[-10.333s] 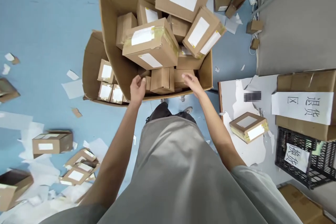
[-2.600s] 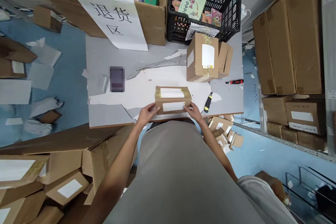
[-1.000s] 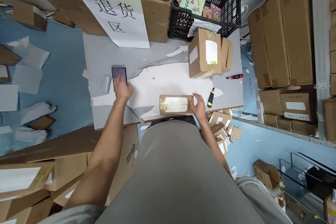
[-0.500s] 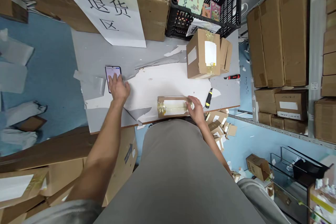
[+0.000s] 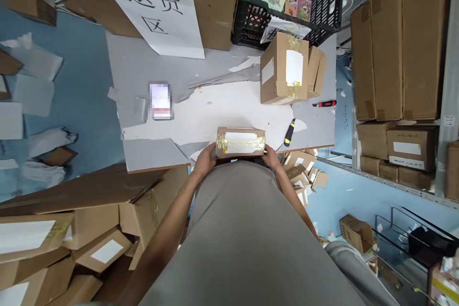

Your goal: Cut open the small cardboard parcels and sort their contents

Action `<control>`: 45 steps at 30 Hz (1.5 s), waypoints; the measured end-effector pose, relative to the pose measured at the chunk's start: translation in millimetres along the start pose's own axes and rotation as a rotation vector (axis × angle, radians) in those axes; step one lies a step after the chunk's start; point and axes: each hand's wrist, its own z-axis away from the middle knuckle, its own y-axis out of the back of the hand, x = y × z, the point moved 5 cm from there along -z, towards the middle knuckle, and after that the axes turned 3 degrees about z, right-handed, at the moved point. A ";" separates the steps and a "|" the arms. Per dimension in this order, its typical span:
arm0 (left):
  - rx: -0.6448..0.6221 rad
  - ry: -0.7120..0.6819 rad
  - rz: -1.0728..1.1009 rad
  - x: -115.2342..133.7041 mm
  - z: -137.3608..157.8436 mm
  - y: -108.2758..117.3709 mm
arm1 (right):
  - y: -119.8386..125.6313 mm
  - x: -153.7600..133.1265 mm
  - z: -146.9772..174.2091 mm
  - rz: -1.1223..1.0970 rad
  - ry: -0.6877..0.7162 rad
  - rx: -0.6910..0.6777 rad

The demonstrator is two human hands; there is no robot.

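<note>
Close to my body, at the table's front edge, is a small cardboard box (image 5: 241, 142) with a white label and clear yellowish tape. My left hand (image 5: 205, 159) grips its left end, and my right hand (image 5: 271, 157) grips its right end; the undersides of the fingers are partly hidden. On the left of the table lies a phone (image 5: 161, 100) with its screen lit and blurred. A black and yellow utility knife (image 5: 289, 132) rests right of the box. Farther right is a red and black utility knife (image 5: 324, 103).
A taped carton (image 5: 274, 71) stands at the table's right, before a black plastic crate (image 5: 251, 24) of booklets. A large cardboard box (image 5: 218, 19) with a paper sign is at the back left. Shelves of cartons (image 5: 421, 57) line the right; more boxes (image 5: 103, 251) lie lower left.
My left hand has left the phone and moved right to the small box's left end. My right hand has shifted to its right end. The box appears slightly raised or tilted.
</note>
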 end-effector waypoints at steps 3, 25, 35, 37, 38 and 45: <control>-0.027 -0.045 0.012 11.8 -2.0 3.0 | -0.5 0.7 -1.9 -0.054 0.027 -0.010; 0.062 0.129 0.165 -6.8 -9.2 14.6 | -19.1 16.7 -17.2 -0.132 0.012 0.124; 0.311 -0.045 0.334 45.9 -6.8 52.6 | 17.1 -52.7 -11.2 -0.027 0.132 0.311; 0.290 0.057 0.345 41.3 -10.1 52.3 | 15.1 -56.6 -13.2 0.030 0.077 0.300; 0.268 0.106 0.350 38.1 -10.8 50.7 | 13.5 -56.1 -13.6 0.047 0.048 0.284; 0.241 0.150 0.390 39.8 3.4 37.7 | 10.5 -37.7 -8.7 -0.016 -0.020 0.198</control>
